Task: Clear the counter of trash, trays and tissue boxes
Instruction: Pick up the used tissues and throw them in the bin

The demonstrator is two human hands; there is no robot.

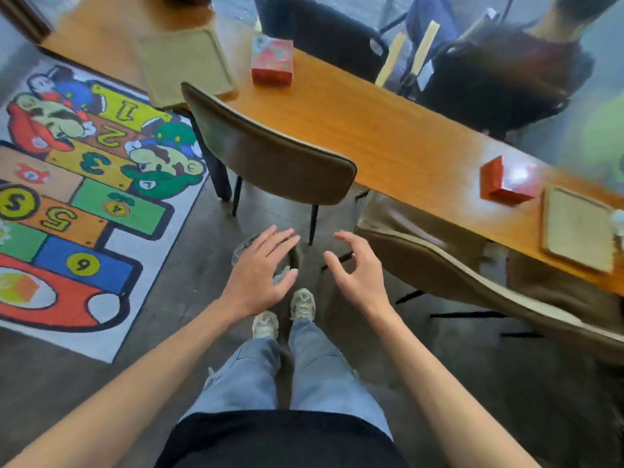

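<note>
A long wooden counter (pixel 354 119) runs from upper left to right. On it lie a beige tray (pixel 184 64) at the left end, a red tissue box (pixel 272 60) beside it, a second red tissue box (pixel 506 182) at the right and another beige tray (pixel 575 228) at the far right. My left hand (pixel 260 275) hovers with fingers spread over a small lined bin (pixel 295 253) on the floor. Close to it on the right, my right hand (pixel 358 268) is open with curled fingers. Both hold nothing.
Two brown chairs (pixel 270 157) (pixel 472 275) stand between me and the counter. A colourful numbered rug (pixel 77 197) covers the floor at left. A person (pixel 499 72) sits beyond the counter at the upper right. My feet (pixel 283 315) stand by the bin.
</note>
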